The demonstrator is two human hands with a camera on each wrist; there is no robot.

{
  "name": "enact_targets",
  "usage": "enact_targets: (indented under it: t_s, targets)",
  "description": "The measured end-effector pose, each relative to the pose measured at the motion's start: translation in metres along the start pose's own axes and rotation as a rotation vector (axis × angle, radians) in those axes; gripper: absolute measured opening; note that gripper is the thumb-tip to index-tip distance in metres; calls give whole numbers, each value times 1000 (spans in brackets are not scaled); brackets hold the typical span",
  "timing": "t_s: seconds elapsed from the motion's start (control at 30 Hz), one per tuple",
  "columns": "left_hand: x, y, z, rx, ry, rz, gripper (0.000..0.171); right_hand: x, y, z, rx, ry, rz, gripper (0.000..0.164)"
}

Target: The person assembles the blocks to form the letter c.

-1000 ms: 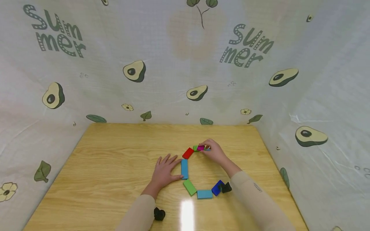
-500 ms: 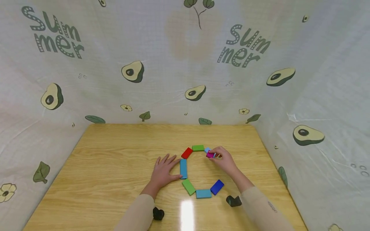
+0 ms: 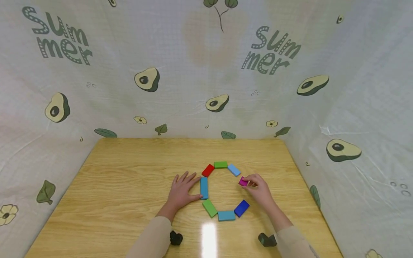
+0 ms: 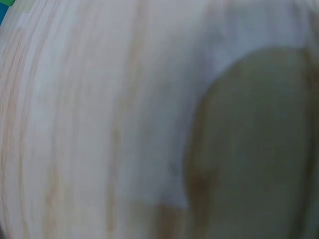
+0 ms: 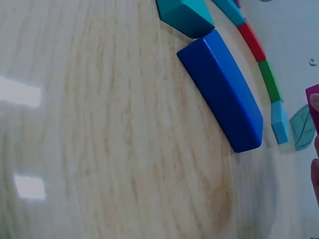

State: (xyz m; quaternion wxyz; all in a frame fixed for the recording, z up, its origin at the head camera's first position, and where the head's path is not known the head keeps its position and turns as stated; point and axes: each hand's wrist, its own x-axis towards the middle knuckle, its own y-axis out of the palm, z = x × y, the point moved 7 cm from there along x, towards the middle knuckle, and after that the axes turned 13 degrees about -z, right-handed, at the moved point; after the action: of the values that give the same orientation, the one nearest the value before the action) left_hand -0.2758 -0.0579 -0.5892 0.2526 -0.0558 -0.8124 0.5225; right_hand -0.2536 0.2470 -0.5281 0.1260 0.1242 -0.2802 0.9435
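Observation:
My right hand (image 3: 258, 188) pinches a magenta block (image 3: 243, 181) between thumb and fingers, at the right side of a ring of coloured blocks. It hovers between a light blue block (image 3: 233, 170) above and a dark blue block (image 3: 241, 208) below. The right wrist view catches that magenta block (image 5: 311, 97) at its right edge. My left hand (image 3: 181, 190) lies on the table with fingers spread, its thumb and index fingertip at the two ends of a blue block (image 3: 204, 188) on the ring's left side.
A red block (image 3: 208, 170) and a green block (image 3: 221, 165) continue the ring at the top. Another green block (image 3: 210, 208) and a blue block (image 3: 226, 215) form its lower part. A patterned cloth (image 3: 187, 71) hangs behind the wooden table (image 3: 129, 172).
My right hand has carried the magenta block rightward and toward me, from over the top green block past the light blue one, which is now fully uncovered. The left hand stays put.

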Motion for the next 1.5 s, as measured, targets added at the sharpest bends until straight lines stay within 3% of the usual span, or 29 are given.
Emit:
enact_targets:
  t_s: [0.47, 0.73, 1.1, 1.5]
  targets:
    - [1, -1, -1, -11, -1, 7, 80, -30, -14, -30, 23, 91, -47, 23]
    - [3, -1, 0, -4, -8, 9, 80, -38, -18, -35, 61, 93, -86, 21]
    - [2, 1, -2, -14, -10, 14, 80, -52, -19, -47, 90, 198, -133, 17]
    - [3, -3, -2, -16, -14, 12, 79, -55, -12, -51, 74, 162, -148, 20]
